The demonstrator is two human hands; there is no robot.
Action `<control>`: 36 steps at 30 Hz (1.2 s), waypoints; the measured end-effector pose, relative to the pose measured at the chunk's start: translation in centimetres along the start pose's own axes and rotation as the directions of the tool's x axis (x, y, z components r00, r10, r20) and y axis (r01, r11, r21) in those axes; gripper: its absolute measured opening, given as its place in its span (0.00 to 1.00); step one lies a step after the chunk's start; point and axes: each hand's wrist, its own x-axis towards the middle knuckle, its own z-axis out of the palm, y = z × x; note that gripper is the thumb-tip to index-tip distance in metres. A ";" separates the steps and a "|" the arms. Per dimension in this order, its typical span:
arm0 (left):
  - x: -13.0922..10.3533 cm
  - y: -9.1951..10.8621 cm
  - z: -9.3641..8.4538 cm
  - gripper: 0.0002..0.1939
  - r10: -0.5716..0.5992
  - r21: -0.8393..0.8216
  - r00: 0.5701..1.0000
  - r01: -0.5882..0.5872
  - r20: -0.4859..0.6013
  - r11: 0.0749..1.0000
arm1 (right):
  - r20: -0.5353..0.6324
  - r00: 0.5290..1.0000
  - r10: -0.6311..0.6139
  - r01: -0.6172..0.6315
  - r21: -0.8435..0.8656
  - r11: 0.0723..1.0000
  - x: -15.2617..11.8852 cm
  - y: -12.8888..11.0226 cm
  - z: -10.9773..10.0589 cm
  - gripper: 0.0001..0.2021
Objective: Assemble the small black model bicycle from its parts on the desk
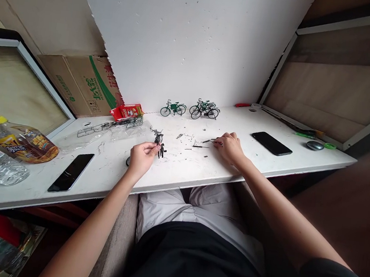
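Observation:
My left hand (142, 157) pinches a black model bicycle (159, 138), held upright just over the table, its handlebar pointing up. One wheel (128, 161) shows behind the hand, and the rest is covered by my fingers. My right hand (229, 147) rests low on the tabletop to the right, fingers closed around the end of a thin dark tool (209, 140) whose kind I cannot make out. Beside it lies a thin black rod (201, 147). Between the hands, small loose metal parts (180, 136) are scattered.
A green model bicycle (174, 108) and further model bicycles (205, 110) stand at the back, before a white foam board (194, 47). Phones lie at left (71, 173) and right (271, 143). Bottles (27, 142) stand far left, near a red packet (127, 111). A mouse (314, 145) sits right.

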 end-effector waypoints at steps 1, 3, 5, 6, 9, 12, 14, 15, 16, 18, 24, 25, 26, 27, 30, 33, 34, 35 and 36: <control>0.1 -0.1 0.0 0.28 -0.006 0.000 1.000 0.006 0.012 1.000 | -0.019 1.000 -0.001 0.001 0.003 1.000 0.0 -0.1 0.0 0.15; 0.2 -0.3 0.0 0.28 -0.009 -0.013 1.000 0.009 0.018 1.000 | -0.076 0.997 -0.023 0.025 0.029 0.999 0.1 -0.5 -0.1 0.16; 0.2 -0.4 0.1 0.27 0.008 -0.032 1.000 -0.008 -0.003 0.999 | -0.130 0.989 -0.064 0.075 0.078 0.994 0.6 -1.5 -0.1 0.16; 0.2 -0.4 0.2 0.27 0.021 -0.036 1.000 -0.022 -0.015 0.999 | -0.147 0.985 -0.090 0.107 0.109 0.988 1.0 -2.3 0.0 0.15; 0.0 -0.3 0.6 0.23 0.065 -0.007 0.997 -0.065 -0.047 0.998 | -0.097 0.978 -0.187 0.200 0.156 0.967 3.1 -5.2 0.8 0.16; -0.2 -0.4 0.8 0.19 0.119 0.046 0.990 -0.115 -0.083 0.992 | 0.083 0.957 -0.277 0.265 0.133 0.955 6.1 -8.3 2.1 0.19; -0.2 -0.5 0.9 0.17 0.142 0.070 0.986 -0.136 -0.090 0.988 | 0.142 0.943 -0.302 0.285 0.128 0.950 8.0 -9.8 3.0 0.20; -0.2 -0.6 0.9 0.17 0.145 0.079 0.986 -0.138 -0.087 0.987 | 0.172 0.934 -0.313 0.295 0.124 0.948 8.8 -10.3 3.4 0.19; -0.2 -0.7 0.9 0.16 0.139 0.087 0.987 -0.131 -0.081 0.987 | 0.198 0.926 -0.321 0.303 0.119 0.946 9.5 -10.6 3.8 0.19; -0.2 -0.9 0.8 0.16 0.110 0.102 0.992 -0.104 -0.062 0.989 | 0.239 0.913 -0.329 0.312 0.107 0.944 10.5 -11.0 4.3 0.17; -0.2 -0.6 0.7 0.18 0.081 0.127 0.994 -0.072 -0.068 0.989 | 0.260 0.912 -0.317 0.301 0.100 0.948 11.3 -11.5 4.9 0.09; -0.3 -0.4 0.6 0.18 0.100 0.135 0.992 -0.089 -0.077 0.987 | 0.253 0.917 -0.309 0.291 0.105 0.951 11.3 -11.6 4.9 0.07; -0.3 -0.1 0.6 0.18 0.122 0.149 0.989 -0.108 -0.085 0.983 | 0.243 0.923 -0.298 0.278 0.114 0.954 11.4 -11.8 4.8 0.06; -0.4 0.1 0.6 0.18 0.143 0.171 0.985 -0.126 -0.093 0.977 | 0.232 0.929 -0.287 0.264 0.128 0.956 11.3 -11.9 4.6 0.05; -0.7 0.6 0.7 0.18 0.174 0.221 0.980 -0.149 -0.096 0.964 | 0.183 0.948 -0.260 0.224 0.195 0.955 10.3 -12.1 3.6 0.06; -1.1 1.0 1.1 0.20 0.118 0.118 0.992 -0.111 -0.048 0.987 | 0.068 0.953 -0.294 0.256 0.329 0.909 7.4 -12.1 1.9 0.11; -1.2 1.1 1.3 0.21 0.092 0.069 0.995 -0.090 -0.027 0.994 | -0.017 0.946 -0.322 0.291 0.477 0.829 6.0 -12.1 1.2 0.13; -1.3 1.3 1.6 0.21 0.070 0.030 0.997 -0.069 -0.012 0.997 | -0.085 0.939 -0.333 0.315 0.601 0.735 4.5 -12.0 0.6 0.15; -1.4 1.4 1.9 0.22 0.052 0.003 0.999 -0.052 -0.005 0.999 | -0.139 0.943 -0.302 0.312 0.683 0.661 2.9 -12.0 0.1 0.17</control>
